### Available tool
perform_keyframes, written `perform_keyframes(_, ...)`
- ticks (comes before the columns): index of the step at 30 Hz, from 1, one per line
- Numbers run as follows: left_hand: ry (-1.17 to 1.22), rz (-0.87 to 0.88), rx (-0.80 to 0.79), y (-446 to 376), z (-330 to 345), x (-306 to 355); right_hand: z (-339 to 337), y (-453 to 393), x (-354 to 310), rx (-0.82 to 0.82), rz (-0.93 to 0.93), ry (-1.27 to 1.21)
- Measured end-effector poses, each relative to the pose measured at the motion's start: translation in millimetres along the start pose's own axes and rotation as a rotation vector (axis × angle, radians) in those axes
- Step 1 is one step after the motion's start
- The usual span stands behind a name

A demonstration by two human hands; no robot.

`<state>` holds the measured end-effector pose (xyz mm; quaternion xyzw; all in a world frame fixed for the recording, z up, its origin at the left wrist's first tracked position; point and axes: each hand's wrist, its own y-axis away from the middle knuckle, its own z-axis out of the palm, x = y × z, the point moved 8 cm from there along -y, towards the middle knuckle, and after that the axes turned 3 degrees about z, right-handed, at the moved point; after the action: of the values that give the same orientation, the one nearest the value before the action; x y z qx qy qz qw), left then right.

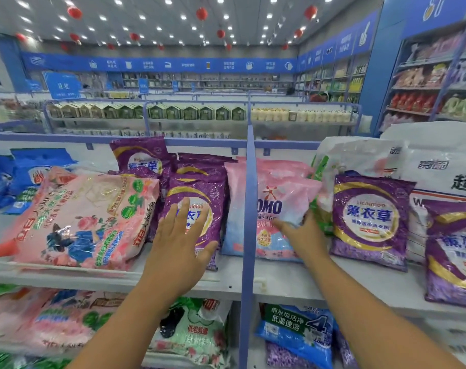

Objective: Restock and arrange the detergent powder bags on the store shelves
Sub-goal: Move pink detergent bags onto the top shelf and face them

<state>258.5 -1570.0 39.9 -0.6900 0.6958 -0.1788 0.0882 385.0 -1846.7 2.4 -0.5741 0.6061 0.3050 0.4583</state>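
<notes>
Plastic, soft, likely heavy: purple bag [197, 209] under flat left hand [180, 235]; right hand [303, 235] pinches pink bag [277, 206]. Grip by corners.

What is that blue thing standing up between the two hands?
It is the blue shelf divider, seen in the head view. The left hand presses a purple bag; the right hand holds the pink OMO bag.

The blue upright [249, 209] hides the pink OMO bag's [279, 209] first letter; far right of the hands, a purple bag [452, 251] is cut off.
</notes>
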Motion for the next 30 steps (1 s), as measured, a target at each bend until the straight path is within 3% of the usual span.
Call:
perform_keyframes(5, -0.022, 0.021, 0.010, -7.1, 7.4, -4.4, -3.6, -7.1, -0.6, 0.072, 0.034, 0.122)
perform_keyframes(8, -0.006, 0.044, 0.014, -9.6, 7.1, -2.9, -16.6, 8.1, -18.0, 0.305, -0.184, 0.389)
perform_keyframes(10, 0.003, 0.054, 0.027, -10.5, 8.3, -3.6, -13.7, 29.4, -32.1, 0.373, -0.400, 0.460)
perform_keyframes(12, 0.002, 0.062, 0.027, -11.2, 12.8, -4.9, 11.3, 42.6, -36.4, 0.193, -0.516, 0.575)
perform_keyframes(15, 0.036, 0.076, -0.004, -10.6, 23.6, -6.1, 44.6, 28.3, -18.0, -0.112, -0.470, 0.782)
perform_keyframes(21, 0.012, 0.099, -0.061, -5.6, 43.9, -16.1, 46.2, 4.0, -15.2, -0.165, -0.439, 0.912)
perform_keyframes(30, 0.077, 0.120, -0.095, 20.3, 74.0, -35.5, 44.4, 62.9, 10.4, -0.199, -0.238, 0.898)
